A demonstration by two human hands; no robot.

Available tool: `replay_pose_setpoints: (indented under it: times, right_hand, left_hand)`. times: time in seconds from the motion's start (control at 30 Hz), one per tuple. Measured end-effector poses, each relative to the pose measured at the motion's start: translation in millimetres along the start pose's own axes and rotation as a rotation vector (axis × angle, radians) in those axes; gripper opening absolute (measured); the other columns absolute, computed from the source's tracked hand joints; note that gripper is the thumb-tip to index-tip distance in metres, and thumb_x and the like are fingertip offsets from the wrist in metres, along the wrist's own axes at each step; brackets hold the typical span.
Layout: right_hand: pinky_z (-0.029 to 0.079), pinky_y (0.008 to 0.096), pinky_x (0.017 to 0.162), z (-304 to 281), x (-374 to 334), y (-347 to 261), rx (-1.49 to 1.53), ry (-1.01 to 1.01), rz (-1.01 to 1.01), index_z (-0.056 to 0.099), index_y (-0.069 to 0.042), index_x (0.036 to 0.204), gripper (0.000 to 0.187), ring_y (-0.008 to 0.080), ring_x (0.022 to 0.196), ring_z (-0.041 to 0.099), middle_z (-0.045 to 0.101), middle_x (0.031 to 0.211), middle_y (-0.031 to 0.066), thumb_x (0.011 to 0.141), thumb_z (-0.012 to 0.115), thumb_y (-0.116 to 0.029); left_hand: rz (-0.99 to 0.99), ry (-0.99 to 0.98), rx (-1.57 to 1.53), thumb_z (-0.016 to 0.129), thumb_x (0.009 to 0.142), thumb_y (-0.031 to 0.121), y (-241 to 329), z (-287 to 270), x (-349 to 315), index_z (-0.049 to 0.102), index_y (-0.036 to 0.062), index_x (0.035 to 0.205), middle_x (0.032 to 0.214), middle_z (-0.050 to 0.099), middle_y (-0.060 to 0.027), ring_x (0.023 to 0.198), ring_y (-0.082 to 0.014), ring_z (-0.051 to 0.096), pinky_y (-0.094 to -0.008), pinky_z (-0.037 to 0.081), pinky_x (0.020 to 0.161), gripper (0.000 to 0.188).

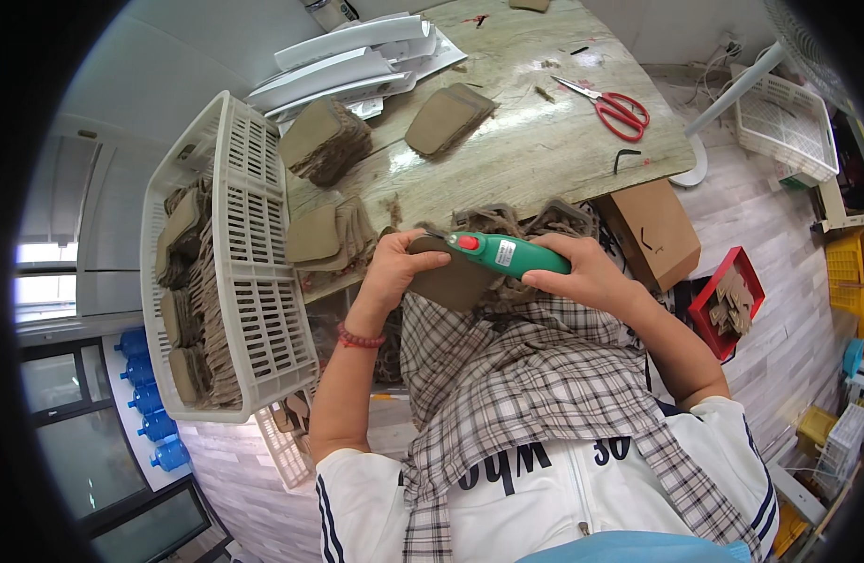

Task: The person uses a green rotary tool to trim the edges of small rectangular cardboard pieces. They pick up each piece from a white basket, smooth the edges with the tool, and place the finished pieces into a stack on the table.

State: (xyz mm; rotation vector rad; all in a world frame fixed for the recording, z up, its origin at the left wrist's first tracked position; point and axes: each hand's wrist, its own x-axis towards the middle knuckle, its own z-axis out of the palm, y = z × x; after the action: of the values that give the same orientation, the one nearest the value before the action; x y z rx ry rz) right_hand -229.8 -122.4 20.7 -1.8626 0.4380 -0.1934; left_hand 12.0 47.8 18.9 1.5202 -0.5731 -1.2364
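My left hand [394, 272] pinches a brown, rounded fabric piece [455, 281] at its upper left corner, thumb on top. Closed around the green handheld electric trimmer [516, 253] is my right hand [582, 272]. The trimmer has a red button and its head points left, lying against the top edge of the fabric piece. Just left of my left hand, a fanned pile of similar pieces [327, 233] rests at the table's near edge. Two thicker stacks sit farther back, a left one [321, 139] and a right one [449, 120].
A white plastic basket [263, 272] filled with brown pieces stands at left. On the wooden table [526, 141] lie red-handled scissors [615, 105], a black hex key [625, 158] and white paper sheets [357, 66]. To the right are a cardboard box [652, 225] and a red tray [753, 281] of scraps.
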Motion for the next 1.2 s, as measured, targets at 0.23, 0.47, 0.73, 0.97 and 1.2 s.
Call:
replay_pose_setpoints:
  times: [0.23,0.47,0.73,0.97,1.2]
  right_hand:
    - [0.050,0.0273,0.063,-12,-11,6,0.154,0.069,0.153,0.063,0.000,0.113,0.043,0.0119,0.067,0.062,0.066,0.080,0.0063,0.083,0.074,-0.029]
    - [0.047,0.0249,0.057,-20,-27,31,0.201,0.208,0.231,0.063,0.000,0.110,0.039,0.0084,0.061,0.058,0.064,0.074,0.0044,0.086,0.072,-0.030]
    - [0.046,0.0232,0.056,-20,-40,29,0.221,0.249,0.248,0.061,0.002,0.106,0.030,0.0067,0.059,0.055,0.062,0.075,0.0029,0.088,0.069,-0.021]
    - [0.045,0.0238,0.053,-19,-40,37,0.176,0.288,0.269,0.062,0.001,0.105,0.029,0.0068,0.057,0.054,0.061,0.074,0.0031,0.088,0.068,-0.022]
    - [0.046,0.0243,0.056,-7,-27,37,0.125,0.385,0.160,0.063,-0.001,0.108,0.036,0.0080,0.061,0.057,0.064,0.078,0.0037,0.086,0.071,-0.028]
  left_hand:
    - [0.260,0.471,-0.109,0.069,0.084,0.006,27,-124,-28,0.063,-0.0004,0.102,0.093,0.068,-0.0098,0.078,-0.0172,0.067,-0.0292,0.057,0.072,0.020]
    - [0.792,0.992,1.403,0.073,0.076,0.016,36,-81,35,0.064,0.0063,0.106,0.106,0.061,-0.0102,0.104,-0.0313,0.053,-0.0428,0.040,0.092,0.033]
    - [0.404,0.705,1.165,0.075,0.076,0.028,-5,-29,199,0.054,0.0010,0.120,0.121,0.052,-0.0149,0.118,-0.0342,0.043,-0.0442,0.034,0.099,0.055]
    - [0.422,0.805,0.695,0.082,0.067,0.016,-29,3,156,0.050,0.0013,0.095,0.104,0.054,-0.0133,0.101,-0.0302,0.050,-0.0410,0.042,0.090,0.045]
    - [0.544,0.538,-0.619,0.063,0.088,-0.003,-15,49,112,0.051,0.0027,0.114,0.113,0.060,-0.0064,0.100,-0.0216,0.060,-0.0369,0.049,0.090,0.029]
